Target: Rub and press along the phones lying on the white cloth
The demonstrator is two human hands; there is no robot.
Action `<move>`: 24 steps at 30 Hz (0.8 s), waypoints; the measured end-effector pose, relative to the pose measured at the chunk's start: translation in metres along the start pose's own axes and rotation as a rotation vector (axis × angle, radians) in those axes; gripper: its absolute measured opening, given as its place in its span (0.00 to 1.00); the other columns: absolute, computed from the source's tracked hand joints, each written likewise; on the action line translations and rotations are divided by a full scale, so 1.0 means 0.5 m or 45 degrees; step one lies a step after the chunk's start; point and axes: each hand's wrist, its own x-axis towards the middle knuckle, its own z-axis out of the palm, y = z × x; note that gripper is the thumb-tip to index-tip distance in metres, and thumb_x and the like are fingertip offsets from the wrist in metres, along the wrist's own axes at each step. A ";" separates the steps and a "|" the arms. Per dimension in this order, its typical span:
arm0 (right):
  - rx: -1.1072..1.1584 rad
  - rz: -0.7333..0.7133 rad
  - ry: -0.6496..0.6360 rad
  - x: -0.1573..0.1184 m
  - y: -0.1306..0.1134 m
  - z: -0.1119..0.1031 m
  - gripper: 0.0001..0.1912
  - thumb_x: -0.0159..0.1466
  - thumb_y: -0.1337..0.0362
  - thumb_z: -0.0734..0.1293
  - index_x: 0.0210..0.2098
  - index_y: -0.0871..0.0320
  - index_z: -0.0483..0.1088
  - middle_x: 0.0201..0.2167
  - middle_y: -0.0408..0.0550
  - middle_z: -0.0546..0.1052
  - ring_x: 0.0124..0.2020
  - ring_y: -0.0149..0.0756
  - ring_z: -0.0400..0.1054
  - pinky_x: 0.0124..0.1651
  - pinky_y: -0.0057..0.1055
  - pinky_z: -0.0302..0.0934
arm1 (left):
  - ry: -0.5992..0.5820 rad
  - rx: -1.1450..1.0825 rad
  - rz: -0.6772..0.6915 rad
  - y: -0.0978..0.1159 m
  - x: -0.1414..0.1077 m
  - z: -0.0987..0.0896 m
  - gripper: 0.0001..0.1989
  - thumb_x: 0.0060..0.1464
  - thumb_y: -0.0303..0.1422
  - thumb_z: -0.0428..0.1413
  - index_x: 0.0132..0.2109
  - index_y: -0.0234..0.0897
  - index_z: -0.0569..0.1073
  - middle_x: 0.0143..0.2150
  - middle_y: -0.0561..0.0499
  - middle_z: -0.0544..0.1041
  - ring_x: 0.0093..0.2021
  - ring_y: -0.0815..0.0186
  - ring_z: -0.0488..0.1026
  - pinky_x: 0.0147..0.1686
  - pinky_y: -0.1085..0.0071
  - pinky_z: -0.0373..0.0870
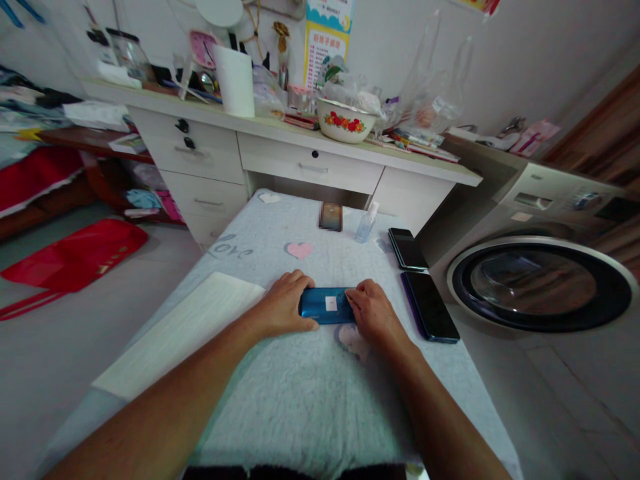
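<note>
A blue smartphone (320,316) lies back side up on the cloth-covered table, its long side running left to right. A small white square sticker (331,304) sits near the middle of its back. My left hand (287,303) is closed around the phone's left end, thumb on the near edge and fingers on the far edge. At the right end, my right hand (373,308) has its fingertips pinched together on the back, close to the camera area. Whatever is between those fingertips, if anything, is too small to make out.
Two dark phones, one (408,248) behind the other (430,307), lie at the table's right edge. A spray bottle (367,224) and a blurred-out square item (331,217) stand farther back. A pale board (185,330) lies left. A washing machine (540,280) flanks the right.
</note>
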 end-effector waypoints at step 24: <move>-0.031 0.038 -0.102 -0.003 0.009 -0.024 0.12 0.65 0.70 0.60 0.35 0.58 0.75 0.33 0.50 0.70 0.37 0.35 0.62 0.40 0.28 0.53 | -0.029 0.044 -0.008 0.003 0.000 -0.002 0.28 0.37 0.42 0.64 0.46 0.37 0.67 0.45 0.47 0.67 0.46 0.55 0.64 0.46 0.61 0.63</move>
